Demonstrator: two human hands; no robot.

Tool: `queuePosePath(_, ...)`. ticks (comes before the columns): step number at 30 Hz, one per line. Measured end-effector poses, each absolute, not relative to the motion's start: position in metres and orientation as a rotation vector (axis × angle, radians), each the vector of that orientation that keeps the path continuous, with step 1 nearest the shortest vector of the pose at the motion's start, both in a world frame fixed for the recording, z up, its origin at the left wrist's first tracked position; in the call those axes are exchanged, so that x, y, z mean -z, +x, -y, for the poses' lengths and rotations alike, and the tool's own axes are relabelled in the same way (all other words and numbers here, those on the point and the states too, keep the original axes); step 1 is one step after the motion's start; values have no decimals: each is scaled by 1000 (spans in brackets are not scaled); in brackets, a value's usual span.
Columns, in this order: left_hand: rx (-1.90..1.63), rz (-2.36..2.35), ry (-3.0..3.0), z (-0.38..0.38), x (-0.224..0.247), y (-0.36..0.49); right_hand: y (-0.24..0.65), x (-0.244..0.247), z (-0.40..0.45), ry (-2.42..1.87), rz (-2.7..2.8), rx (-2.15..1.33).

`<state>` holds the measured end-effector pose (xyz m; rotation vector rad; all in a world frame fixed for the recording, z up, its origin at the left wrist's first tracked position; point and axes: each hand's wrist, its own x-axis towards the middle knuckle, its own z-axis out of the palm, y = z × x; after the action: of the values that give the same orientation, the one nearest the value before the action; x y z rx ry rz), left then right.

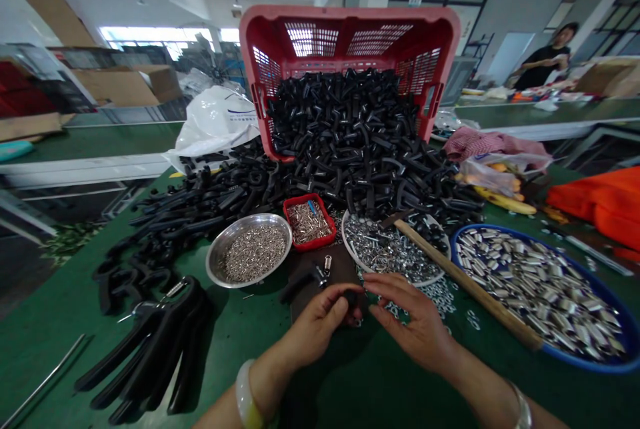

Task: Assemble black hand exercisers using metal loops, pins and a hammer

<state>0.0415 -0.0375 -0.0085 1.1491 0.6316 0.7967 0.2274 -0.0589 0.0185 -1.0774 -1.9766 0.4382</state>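
Observation:
My left hand (323,322) is closed around a small black plastic part (352,297), mostly hidden by the fingers and thumb. My right hand (413,319) is beside it with fingers apart, its fingertips close to the left hand's; nothing shows in its grasp. Just beyond the left hand, a black handle piece (299,284) and an upright metal spring (327,264) are on a dark mat (300,309). Past them are a steel bowl of small pins (213,268), a red tray (327,237) of pins and a pale dish (350,246) of small metal parts.
A tipped red crate (350,14) spills black handle pieces (345,142) over the green table (240,349). A wooden-handled hammer (470,286) rests across the pale dish and a blue basin (565,352) of springs. Assembled black clamps (165,342) lie left. A person (545,59) stands behind.

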Motion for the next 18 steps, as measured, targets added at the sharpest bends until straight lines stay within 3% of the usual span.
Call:
queuePosePath(8, -701, -663, 1132, 42, 14, 42, 212, -32, 56, -1098, 2246, -458)
queuePosePath(18, -641, -546, 608, 49, 10, 55, 204, -31, 59, -1101, 2064, -596)
